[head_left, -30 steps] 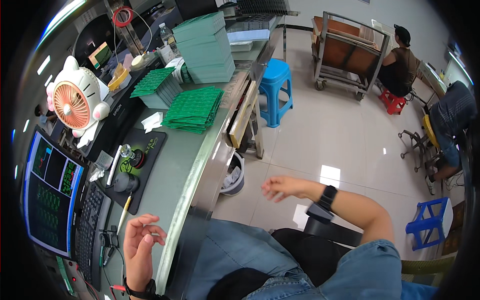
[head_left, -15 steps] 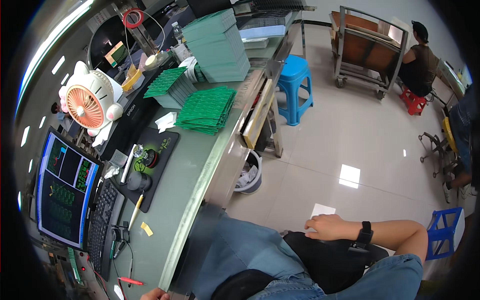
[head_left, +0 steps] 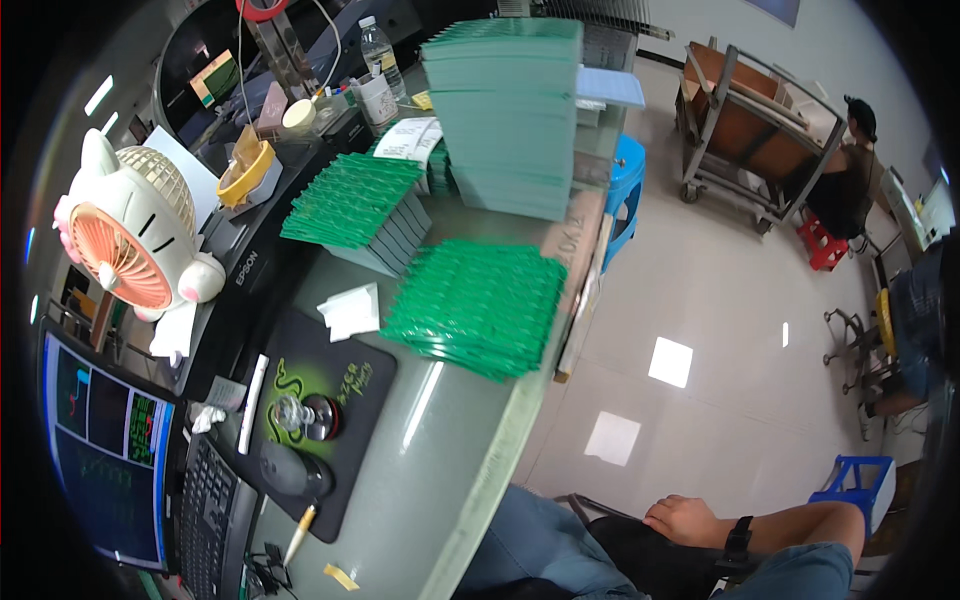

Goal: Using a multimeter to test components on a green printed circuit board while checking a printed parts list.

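Note:
My right hand [head_left: 685,520] rests on a black padded surface [head_left: 625,540], probably part of a chair, beside my denim-clad leg. Its fingers lie loosely bent over the padding with nothing seen in them; a black band circles the wrist. My left hand is out of the picture. On the bench ahead lies a low, fanned stack of green circuit boards [head_left: 480,305]. Behind it rises a tall stack of pale green boards [head_left: 505,125], and to its left a smaller block of boards [head_left: 355,205]. A folded white paper [head_left: 350,312] sits by the mouse pad [head_left: 345,450].
Along the left stand a monitor [head_left: 105,450], a keyboard [head_left: 210,520] and a cat-shaped fan [head_left: 140,230]. A mouse [head_left: 290,468] and a glass-topped stamp-like piece [head_left: 305,415] lie on the pad. Across the floor are a cart [head_left: 750,140], a blue stool [head_left: 855,490] and a seated person [head_left: 848,185].
The view has swung toward the bench, so the boards look nearer and larger. My left hand, at the lower edge before, has left the picture. The right hand still rests on the black padding.

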A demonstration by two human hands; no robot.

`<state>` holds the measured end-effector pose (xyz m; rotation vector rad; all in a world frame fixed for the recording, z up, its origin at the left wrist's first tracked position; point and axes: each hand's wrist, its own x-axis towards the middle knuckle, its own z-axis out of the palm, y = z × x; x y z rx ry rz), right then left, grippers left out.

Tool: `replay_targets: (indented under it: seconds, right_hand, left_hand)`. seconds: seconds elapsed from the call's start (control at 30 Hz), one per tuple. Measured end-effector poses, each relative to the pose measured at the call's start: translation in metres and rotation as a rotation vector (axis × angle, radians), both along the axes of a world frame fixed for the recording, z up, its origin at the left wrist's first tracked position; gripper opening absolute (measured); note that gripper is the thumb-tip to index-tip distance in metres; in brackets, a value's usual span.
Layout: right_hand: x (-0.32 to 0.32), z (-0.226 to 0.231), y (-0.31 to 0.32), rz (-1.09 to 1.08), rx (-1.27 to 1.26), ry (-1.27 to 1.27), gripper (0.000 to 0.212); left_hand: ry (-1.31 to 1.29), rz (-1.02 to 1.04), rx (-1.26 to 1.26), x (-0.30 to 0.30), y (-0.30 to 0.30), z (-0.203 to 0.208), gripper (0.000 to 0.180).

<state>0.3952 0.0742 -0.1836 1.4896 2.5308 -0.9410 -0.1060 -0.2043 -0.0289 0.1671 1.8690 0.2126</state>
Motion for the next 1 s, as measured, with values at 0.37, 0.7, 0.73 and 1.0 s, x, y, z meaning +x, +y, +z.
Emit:
replay_targets:
  seconds: [0.37, 0.7, 0.73, 1.0]
  right_hand:
    - [-0.004, 0.003, -0.002, -0.026, 0.014, -0.12, 0.025]
    - [-0.026, 0.045, 0.015, -0.21, -0.035, -0.045, 0.026]
    - [-0.038, 0.062, 0.024, -0.263, -0.018, 0.067, 0.026]
    - [-0.088, 0.214, 0.076, -0.454, -0.179, 0.379, 0.025]
  left_hand:
    - [0.005, -0.648, 0.038, 0.016, 0.057, 0.03, 0.046]
    - [-0.101, -0.444, 0.321, 0.017, 0.097, 0.068, 0.046]
    - [-0.16, -0.483, 0.306, 0.012, 0.098, 0.07, 0.046]
    - [-0.17, -0.321, 0.689, 0.0, 0.126, 0.117, 0.038]
